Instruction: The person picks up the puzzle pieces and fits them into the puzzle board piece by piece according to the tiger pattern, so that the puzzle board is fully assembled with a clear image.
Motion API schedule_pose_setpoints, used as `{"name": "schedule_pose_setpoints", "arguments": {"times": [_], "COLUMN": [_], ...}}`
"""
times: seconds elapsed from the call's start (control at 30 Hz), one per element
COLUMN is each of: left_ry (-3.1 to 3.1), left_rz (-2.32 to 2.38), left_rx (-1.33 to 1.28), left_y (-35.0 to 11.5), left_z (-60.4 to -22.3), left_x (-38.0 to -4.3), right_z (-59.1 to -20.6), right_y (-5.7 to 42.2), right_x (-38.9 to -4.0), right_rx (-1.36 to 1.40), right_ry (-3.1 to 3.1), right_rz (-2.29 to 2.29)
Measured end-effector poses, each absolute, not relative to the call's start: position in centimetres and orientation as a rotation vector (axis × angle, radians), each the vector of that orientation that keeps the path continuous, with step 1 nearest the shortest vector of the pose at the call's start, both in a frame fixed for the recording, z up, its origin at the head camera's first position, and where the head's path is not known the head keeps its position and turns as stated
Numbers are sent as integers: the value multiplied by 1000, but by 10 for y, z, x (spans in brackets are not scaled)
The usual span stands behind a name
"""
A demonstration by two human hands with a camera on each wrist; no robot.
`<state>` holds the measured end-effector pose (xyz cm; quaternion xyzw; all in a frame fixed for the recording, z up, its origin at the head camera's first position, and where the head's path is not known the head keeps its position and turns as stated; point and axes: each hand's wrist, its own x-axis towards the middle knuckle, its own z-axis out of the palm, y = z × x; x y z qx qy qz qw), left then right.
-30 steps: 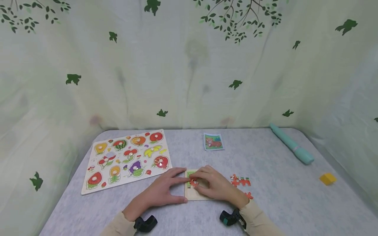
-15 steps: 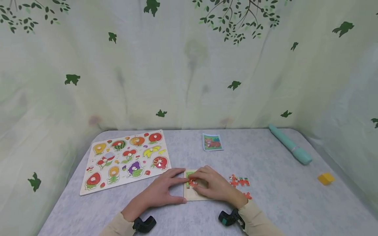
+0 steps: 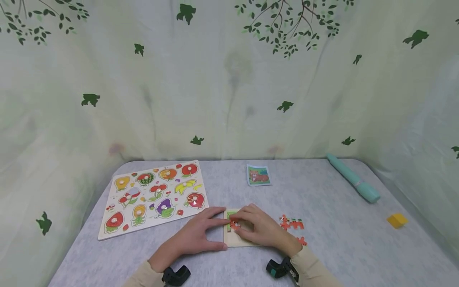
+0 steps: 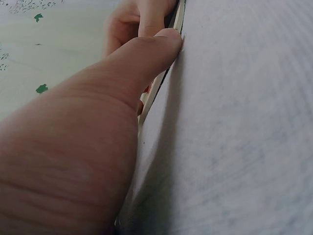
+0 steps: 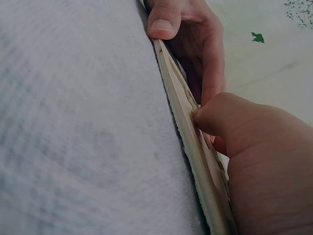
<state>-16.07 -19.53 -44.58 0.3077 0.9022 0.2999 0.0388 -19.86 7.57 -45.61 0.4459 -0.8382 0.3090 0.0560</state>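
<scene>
A small wooden jigsaw board (image 3: 234, 240) lies on the table between the two hands. My left hand (image 3: 191, 235) holds its left side, thumb at the near corner and fingers at the far corner. In the right wrist view, that thumb (image 5: 164, 24) sits on the board's end. My right hand (image 3: 265, 228) reaches over the board and pinches a red puzzle piece (image 3: 234, 224) against it, beside a green-patterned strip (image 3: 227, 227) along the left edge. The right thumb (image 5: 210, 115) rests low over the board's surface. The right hand hides much of the board.
Several loose red puzzle pieces (image 3: 297, 224) lie right of the board. A fruit peg board (image 3: 143, 207) lies to the left, a picture card (image 3: 259, 175) farther back. On the right are a teal roll (image 3: 353, 178) and a yellow block (image 3: 397, 220).
Both hands keep the same places on the board. The head view has shifted slightly, so the whole scene sits a little lower.
</scene>
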Motion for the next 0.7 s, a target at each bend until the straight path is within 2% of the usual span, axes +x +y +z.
{"name": "schedule_pose_setpoints", "arguments": {"times": [0.7], "left_ry": [2767], "left_rz": [932], "left_rx": [927], "left_y": [-194], "left_z": [-446], "left_x": [-161], "right_z": [-452], "right_y": [78], "right_x": [-197], "right_rx": [1378], "right_ry": [-2563], "right_rz": [919]}}
